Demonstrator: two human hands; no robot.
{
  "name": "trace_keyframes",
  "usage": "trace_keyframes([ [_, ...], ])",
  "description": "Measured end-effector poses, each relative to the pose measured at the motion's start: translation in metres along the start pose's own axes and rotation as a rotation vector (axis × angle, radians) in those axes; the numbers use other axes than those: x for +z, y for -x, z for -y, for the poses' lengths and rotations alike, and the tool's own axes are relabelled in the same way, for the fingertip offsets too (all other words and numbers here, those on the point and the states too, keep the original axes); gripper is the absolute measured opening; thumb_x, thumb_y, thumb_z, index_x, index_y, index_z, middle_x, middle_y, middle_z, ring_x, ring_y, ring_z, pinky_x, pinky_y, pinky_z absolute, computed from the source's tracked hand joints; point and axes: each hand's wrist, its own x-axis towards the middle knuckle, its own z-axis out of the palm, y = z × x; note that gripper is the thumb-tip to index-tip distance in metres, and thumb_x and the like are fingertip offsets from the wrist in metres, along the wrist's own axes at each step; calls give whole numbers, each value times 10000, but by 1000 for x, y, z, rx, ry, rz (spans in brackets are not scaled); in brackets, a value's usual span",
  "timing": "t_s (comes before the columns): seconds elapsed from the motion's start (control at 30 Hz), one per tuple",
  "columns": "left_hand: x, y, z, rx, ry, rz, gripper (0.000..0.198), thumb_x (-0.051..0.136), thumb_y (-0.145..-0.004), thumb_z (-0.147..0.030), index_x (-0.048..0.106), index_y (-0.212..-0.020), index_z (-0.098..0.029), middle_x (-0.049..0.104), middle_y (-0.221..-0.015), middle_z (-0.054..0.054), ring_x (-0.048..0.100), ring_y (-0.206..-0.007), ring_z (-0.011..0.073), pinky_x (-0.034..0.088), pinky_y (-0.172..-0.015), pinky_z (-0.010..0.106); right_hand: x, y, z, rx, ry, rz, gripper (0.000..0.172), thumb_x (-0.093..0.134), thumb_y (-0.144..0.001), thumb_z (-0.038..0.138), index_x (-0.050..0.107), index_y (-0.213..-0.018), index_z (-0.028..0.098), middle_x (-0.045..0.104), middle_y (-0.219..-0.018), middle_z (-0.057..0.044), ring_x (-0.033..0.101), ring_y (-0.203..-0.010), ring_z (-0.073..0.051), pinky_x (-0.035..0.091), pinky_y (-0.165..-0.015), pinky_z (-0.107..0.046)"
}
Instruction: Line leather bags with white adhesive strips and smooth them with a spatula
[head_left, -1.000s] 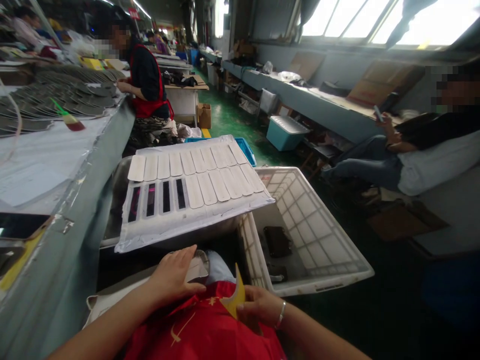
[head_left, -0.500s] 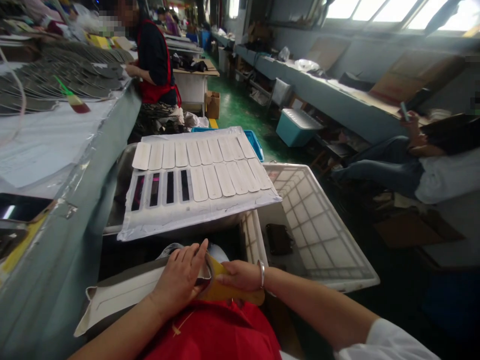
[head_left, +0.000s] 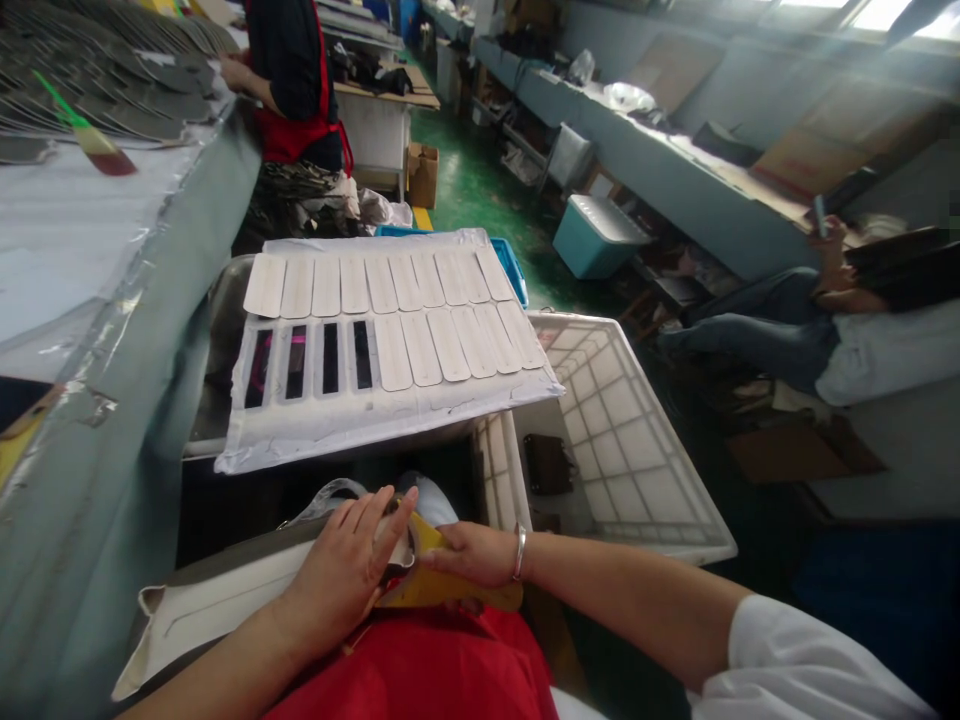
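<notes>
A long off-white piece with a dark grey backing (head_left: 225, 600) lies across my lap, its right end curled open; I cannot tell exactly what it is. My left hand (head_left: 341, 560) lies over that end, fingers extended across the top and the thumb hidden beneath, holding it. My right hand (head_left: 480, 553) grips a flat yellow board (head_left: 480, 593) between thumb and fingers, and the board's left part meets the open end of the piece. Beyond my hands, a white-wrapped board (head_left: 300, 435) carries two rows of off-white strips (head_left: 409, 350). Several slots at its left front show dark openings.
A white plastic crate (head_left: 637, 440) stands to the right, with a dark object (head_left: 550, 463) inside. At left runs a covered workbench (head_left: 165, 250) bearing a green-tipped bottle (head_left: 97, 145) and stacked grey pieces. One person works there; another sits at right with a phone.
The view has tilted down and shifted slightly, so the bench and board sit differently in it. Both hands keep nearly the same hold on the piece and the yellow board.
</notes>
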Motion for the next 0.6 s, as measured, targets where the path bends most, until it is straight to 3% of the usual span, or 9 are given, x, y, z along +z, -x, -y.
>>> trace_keyframes([
  [0.23,6,5,11,64,29,-56,879,506,-716,-85,7,-1434,-174,335,-1385,210,351,-1241,335,311,-991,485,3,-11,-9,-3,-85,-25,317,432,-853,471,513,-847,165,539,-521,32,431,-341,-61,333,-376,-174],
  [0.43,3,11,16,86,97,-5,1018,486,-569,-44,-40,-1431,-170,238,-1448,188,263,-1298,340,280,-1021,500,16,-24,-16,-30,-129,-130,392,392,-860,515,530,-877,148,544,-545,10,445,-357,-77,359,-382,-202],
  [0.5,2,10,17,74,110,-4,1021,502,-568,-58,-32,-1432,-168,244,-1451,180,261,-1301,333,272,-1030,496,26,-30,-18,-68,-128,-229,423,381,-857,532,553,-886,146,549,-565,-4,485,-401,-102,390,-404,-224],
  [0.6,2,7,18,58,108,-44,993,536,-611,-96,-18,-1433,-156,280,-1437,183,299,-1285,317,285,-1030,480,43,-38,-19,-181,-102,-497,379,423,-846,484,573,-947,151,603,-693,-41,549,-510,-133,439,-472,-252],
])
